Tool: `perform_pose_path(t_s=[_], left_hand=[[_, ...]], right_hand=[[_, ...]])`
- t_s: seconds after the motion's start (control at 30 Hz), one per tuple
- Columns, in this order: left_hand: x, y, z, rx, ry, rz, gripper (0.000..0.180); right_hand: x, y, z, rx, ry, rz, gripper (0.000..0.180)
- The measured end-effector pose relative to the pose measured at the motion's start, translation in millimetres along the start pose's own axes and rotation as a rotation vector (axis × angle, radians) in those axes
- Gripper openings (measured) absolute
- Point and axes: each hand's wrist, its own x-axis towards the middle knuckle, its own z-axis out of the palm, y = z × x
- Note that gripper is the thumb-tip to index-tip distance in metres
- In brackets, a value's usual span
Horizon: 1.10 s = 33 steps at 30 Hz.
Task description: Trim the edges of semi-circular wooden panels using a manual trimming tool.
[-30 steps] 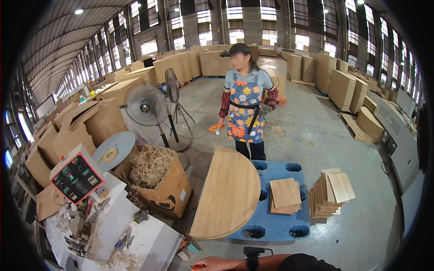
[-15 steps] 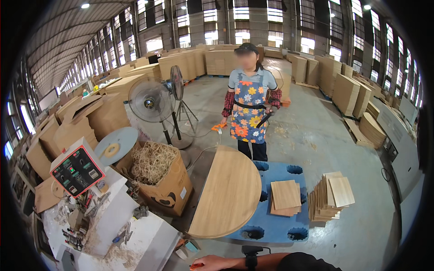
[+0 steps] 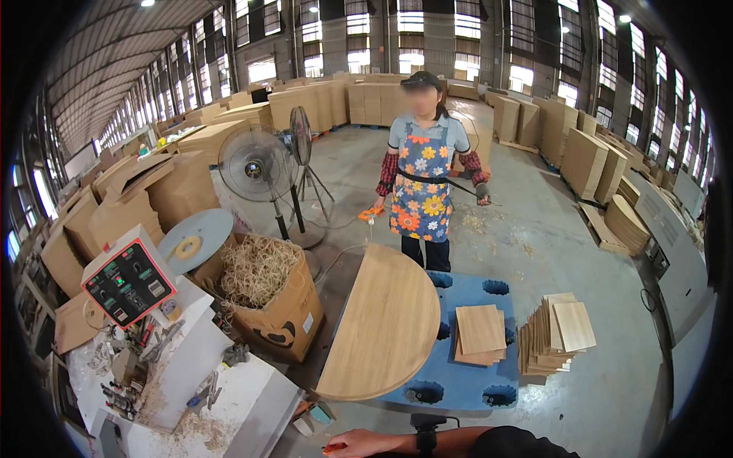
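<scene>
My right hand (image 3: 356, 443) is at the lower edge, its forearm reaching in from the right with a dark band on the wrist. Its fingers are closed on a small orange object (image 3: 333, 448), mostly hidden, whose kind I cannot make out. My left hand is out of sight. Ahead of my right hand lies a half-round wooden panel (image 3: 385, 328), partly over a blue plastic pallet (image 3: 458, 282). Several small square wooden boards (image 3: 479, 330) rest on the pallet, and a taller stack of boards (image 3: 550, 336) stands to its right.
Beyond the pallet stands a person in a flowered apron (image 3: 421, 183), holding an orange corded object (image 3: 372, 213). A carton of shavings (image 3: 286, 320), fans (image 3: 254, 169), and a white machine with a control panel (image 3: 130, 282) and loose tools are at left.
The person across has moved the hand on the picture's right outward from the waist, and a dark strap now stretches toward it. My right hand stays nearly in place.
</scene>
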Motion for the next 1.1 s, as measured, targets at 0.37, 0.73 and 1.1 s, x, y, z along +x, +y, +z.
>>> perform_pose_path(t_s=[0.37, 0.73, 1.1], left_hand=[[22.3, -50.9, 16.9, -0.227, 0.016, 0.18, 0.032], [9.6, -25.2, 21.7, 0.137, 0.184, 0.115, 0.03], [12.0, -21.4, 22.0, -0.277, 0.211, 0.122, 0.023]], right_hand=[[-0.3, 3.6, -0.7, -0.007, 0.02, -0.004, 0.059], [2.2, 9.7, 2.4, -0.025, -0.017, 0.03, 0.06], [2.2, 11.6, 5.9, -0.019, -0.005, 0.003, 0.058]])
